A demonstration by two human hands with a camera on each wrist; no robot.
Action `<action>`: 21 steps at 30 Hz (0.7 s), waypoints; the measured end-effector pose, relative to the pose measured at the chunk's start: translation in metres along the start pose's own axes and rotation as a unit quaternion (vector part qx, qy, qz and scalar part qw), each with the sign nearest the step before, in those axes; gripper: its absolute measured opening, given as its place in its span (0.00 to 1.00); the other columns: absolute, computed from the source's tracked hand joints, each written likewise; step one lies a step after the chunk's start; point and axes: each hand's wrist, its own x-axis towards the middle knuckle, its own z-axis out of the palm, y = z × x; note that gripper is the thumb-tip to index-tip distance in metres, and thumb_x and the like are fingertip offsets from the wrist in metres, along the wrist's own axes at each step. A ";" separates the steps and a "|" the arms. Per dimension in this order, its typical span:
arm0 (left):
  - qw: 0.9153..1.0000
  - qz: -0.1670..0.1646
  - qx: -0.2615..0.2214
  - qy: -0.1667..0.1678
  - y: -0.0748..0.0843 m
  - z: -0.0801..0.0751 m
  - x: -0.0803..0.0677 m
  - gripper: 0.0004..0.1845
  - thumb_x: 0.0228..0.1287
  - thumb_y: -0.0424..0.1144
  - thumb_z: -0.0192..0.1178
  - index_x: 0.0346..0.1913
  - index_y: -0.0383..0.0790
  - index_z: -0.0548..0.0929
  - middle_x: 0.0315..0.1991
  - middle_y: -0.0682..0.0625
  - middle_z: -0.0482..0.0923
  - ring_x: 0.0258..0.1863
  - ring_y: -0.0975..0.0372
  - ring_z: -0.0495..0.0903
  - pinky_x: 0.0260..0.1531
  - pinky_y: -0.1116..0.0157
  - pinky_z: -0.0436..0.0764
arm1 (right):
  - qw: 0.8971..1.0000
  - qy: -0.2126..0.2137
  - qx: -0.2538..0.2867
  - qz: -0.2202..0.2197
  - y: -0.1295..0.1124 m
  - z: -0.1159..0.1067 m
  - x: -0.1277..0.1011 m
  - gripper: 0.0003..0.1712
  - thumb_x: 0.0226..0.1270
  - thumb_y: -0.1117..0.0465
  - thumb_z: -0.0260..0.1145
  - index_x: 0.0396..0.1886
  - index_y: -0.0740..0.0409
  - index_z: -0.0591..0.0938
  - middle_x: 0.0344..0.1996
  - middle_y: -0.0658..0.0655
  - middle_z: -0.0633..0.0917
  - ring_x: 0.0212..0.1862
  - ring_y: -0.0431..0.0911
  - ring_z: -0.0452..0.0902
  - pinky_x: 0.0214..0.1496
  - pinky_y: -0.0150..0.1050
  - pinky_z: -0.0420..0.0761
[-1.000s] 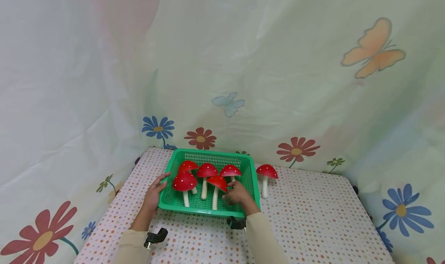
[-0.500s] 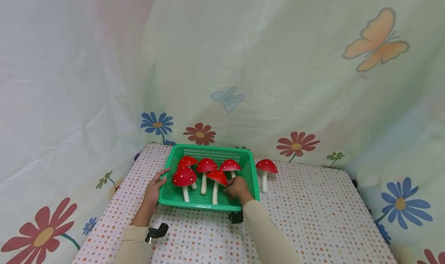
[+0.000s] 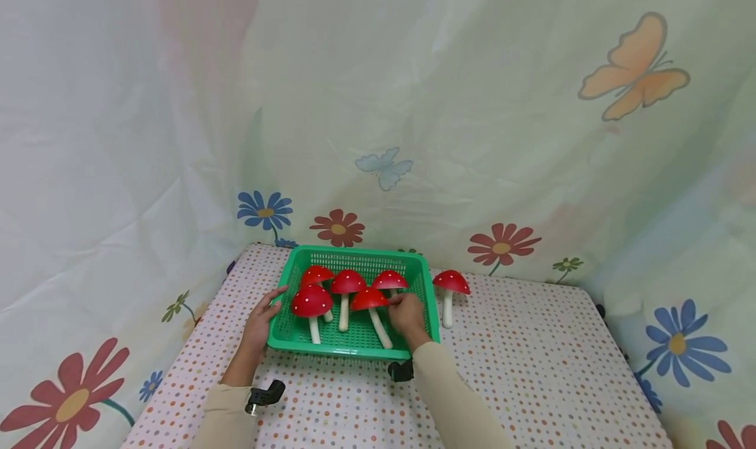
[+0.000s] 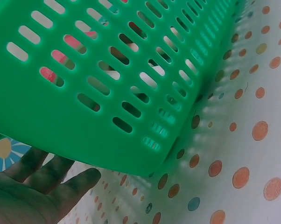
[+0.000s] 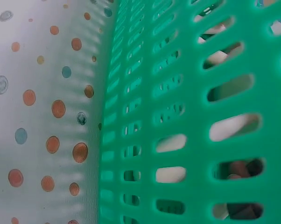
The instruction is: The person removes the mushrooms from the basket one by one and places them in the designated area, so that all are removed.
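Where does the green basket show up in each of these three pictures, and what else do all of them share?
Head: the green basket sits in the lower half, near the middle.
Left wrist: its slotted wall fills the upper left, close up.
Right wrist: its slotted wall fills the right side.
Shared landmark: the dotted tablecloth, at the right in the left wrist view, at the left in the right wrist view.

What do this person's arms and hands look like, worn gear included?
The left hand and right hand are ungloved. Both sleeves are plain beige. An angular black device sits at the left wrist, with a small silvery fitting; a second black device at the right.
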 end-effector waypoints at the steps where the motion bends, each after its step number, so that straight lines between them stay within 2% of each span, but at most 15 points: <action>1: 1.000 0.000 0.000 0.000 0.000 0.000 0.000 0.23 0.80 0.44 0.40 0.73 0.51 0.66 0.80 0.49 0.46 0.77 0.48 0.54 0.70 0.46 0.63 | 1.000 0.008 0.003 -0.007 -0.001 0.000 0.000 0.07 0.65 0.66 0.64 0.36 0.62 0.88 0.36 0.60 0.88 0.33 0.48 0.80 0.29 0.38 0.78; 7: 1.000 -0.003 -0.003 -0.003 0.000 0.000 0.000 0.23 0.80 0.44 0.40 0.73 0.51 0.66 0.80 0.49 0.46 0.76 0.47 0.56 0.69 0.46 0.65 | 0.998 0.034 0.028 -0.038 -0.006 -0.004 -0.005 0.07 0.65 0.63 0.67 0.34 0.62 0.89 0.32 0.58 0.88 0.31 0.46 0.80 0.28 0.36 0.78; 11: 1.000 -0.003 -0.006 -0.004 0.001 0.002 0.000 0.23 0.80 0.44 0.40 0.73 0.50 0.65 0.80 0.48 0.46 0.76 0.46 0.56 0.69 0.46 0.65 | 0.996 0.056 0.023 -0.071 -0.007 -0.006 -0.007 0.07 0.63 0.61 0.70 0.33 0.60 0.89 0.30 0.55 0.89 0.31 0.44 0.80 0.29 0.35 0.79; 17: 1.000 -0.003 -0.004 -0.006 -0.001 0.003 0.001 0.23 0.80 0.44 0.40 0.73 0.50 0.66 0.80 0.48 0.47 0.75 0.45 0.56 0.69 0.44 0.64 | 0.987 0.089 0.023 -0.134 -0.011 -0.011 -0.012 0.05 0.61 0.62 0.71 0.32 0.60 0.88 0.28 0.55 0.88 0.31 0.44 0.82 0.33 0.39 0.82; 21: 1.000 0.000 0.005 0.003 -0.002 0.000 0.000 0.22 0.80 0.44 0.41 0.73 0.51 0.67 0.79 0.48 0.48 0.75 0.46 0.56 0.69 0.44 0.64 | 0.980 0.111 0.041 -0.160 -0.014 -0.013 -0.015 0.05 0.62 0.62 0.70 0.33 0.60 0.87 0.29 0.55 0.88 0.31 0.44 0.82 0.33 0.37 0.83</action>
